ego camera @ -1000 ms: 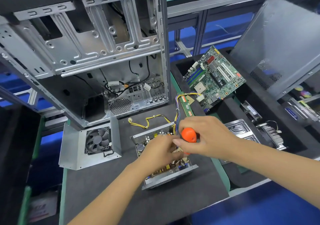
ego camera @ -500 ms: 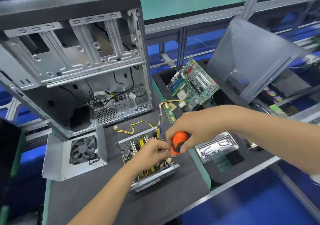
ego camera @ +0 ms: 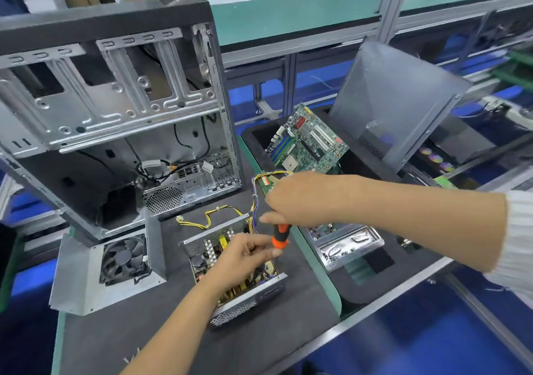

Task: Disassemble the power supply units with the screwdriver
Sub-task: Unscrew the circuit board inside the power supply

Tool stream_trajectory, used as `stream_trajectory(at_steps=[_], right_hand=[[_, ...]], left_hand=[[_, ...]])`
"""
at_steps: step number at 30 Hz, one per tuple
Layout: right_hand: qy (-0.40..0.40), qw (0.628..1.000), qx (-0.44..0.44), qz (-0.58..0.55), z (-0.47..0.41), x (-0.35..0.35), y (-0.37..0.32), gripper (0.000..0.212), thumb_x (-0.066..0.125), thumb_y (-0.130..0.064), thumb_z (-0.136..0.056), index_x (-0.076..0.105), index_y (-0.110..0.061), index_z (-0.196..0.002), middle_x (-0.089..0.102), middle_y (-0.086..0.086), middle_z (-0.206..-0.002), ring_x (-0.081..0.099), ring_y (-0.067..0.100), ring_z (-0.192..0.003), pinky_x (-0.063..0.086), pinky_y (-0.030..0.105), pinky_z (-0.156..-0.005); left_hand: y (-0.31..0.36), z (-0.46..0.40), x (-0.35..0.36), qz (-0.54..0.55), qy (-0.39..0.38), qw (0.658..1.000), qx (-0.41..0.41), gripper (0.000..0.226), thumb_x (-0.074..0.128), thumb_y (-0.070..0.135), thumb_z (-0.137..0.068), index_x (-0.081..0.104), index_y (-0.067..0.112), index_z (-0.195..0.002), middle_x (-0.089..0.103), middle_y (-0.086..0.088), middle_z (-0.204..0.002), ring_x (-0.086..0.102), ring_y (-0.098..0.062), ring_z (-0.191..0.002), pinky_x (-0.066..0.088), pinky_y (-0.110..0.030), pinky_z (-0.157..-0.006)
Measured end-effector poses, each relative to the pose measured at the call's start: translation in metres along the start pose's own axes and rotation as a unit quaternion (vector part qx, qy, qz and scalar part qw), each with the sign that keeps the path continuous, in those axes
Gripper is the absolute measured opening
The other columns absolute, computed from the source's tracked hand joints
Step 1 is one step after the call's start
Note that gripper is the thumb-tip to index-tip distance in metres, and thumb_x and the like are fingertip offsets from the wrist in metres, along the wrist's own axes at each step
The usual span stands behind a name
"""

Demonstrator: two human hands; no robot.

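An opened power supply unit [ego camera: 251,297] lies on the dark mat, its circuit board and yellow parts exposed. My right hand [ego camera: 297,199] grips the top of an orange and black screwdriver [ego camera: 280,235], which stands nearly upright over the unit's far right corner. My left hand [ego camera: 245,255] rests on the board with its fingertips pinched around the screwdriver's lower end. The tip is hidden behind my fingers. The unit's removed metal cover with a black fan [ego camera: 121,259] lies to the left. Yellow and coloured wires [ego camera: 213,216] trail from the unit.
A stripped grey computer case [ego camera: 115,109] stands at the back left. A green motherboard [ego camera: 305,141] leans in a black bin on the right, beside a grey side panel [ego camera: 395,101]. A metal tray with screws [ego camera: 346,245] sits right of the mat.
The view has pulled back and shifted. My right hand has risen, so the screwdriver handle now shows below it. My left hand has stayed on the board.
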State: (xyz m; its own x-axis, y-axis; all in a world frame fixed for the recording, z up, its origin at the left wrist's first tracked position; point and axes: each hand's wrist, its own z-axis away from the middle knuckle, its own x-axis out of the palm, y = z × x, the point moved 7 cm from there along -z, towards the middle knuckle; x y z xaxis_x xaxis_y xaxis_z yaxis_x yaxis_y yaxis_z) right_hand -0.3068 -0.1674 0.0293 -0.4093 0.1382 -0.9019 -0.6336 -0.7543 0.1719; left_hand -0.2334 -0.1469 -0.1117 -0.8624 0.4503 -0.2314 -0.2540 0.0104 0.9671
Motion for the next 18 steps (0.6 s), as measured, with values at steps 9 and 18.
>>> stream_trajectory(at_steps=[9, 18], right_hand=[[-0.029, 0.993, -0.109, -0.043, 0.004, -0.002, -0.013, 0.04, 0.066, -0.03, -0.086, 0.047, -0.023, -0.12, 0.043, 0.002, -0.111, 0.048, 0.021, -0.09, 0.043, 0.038, -0.075], [-0.037, 0.998, -0.053, 0.008, -0.003, -0.001, -0.009, 0.03, 0.041, -0.038, -0.1, 0.044, -0.011, -0.112, 0.055, 0.012, -0.098, 0.055, 0.03, -0.082, 0.045, 0.038, -0.066]], left_hand=[[0.006, 0.002, -0.005, -0.009, 0.026, 1.0, 0.012, 0.016, 0.067, 0.014, -0.091, 0.075, 0.026, -0.084, 0.05, 0.013, -0.052, 0.038, -0.001, -0.047, 0.035, -0.009, -0.049], [0.001, 0.0, -0.005, 0.012, 0.026, 1.0, 0.0, 0.011, 0.069, 0.02, -0.089, 0.077, 0.022, -0.097, 0.035, -0.003, -0.054, 0.032, -0.019, -0.057, 0.027, -0.015, -0.044]])
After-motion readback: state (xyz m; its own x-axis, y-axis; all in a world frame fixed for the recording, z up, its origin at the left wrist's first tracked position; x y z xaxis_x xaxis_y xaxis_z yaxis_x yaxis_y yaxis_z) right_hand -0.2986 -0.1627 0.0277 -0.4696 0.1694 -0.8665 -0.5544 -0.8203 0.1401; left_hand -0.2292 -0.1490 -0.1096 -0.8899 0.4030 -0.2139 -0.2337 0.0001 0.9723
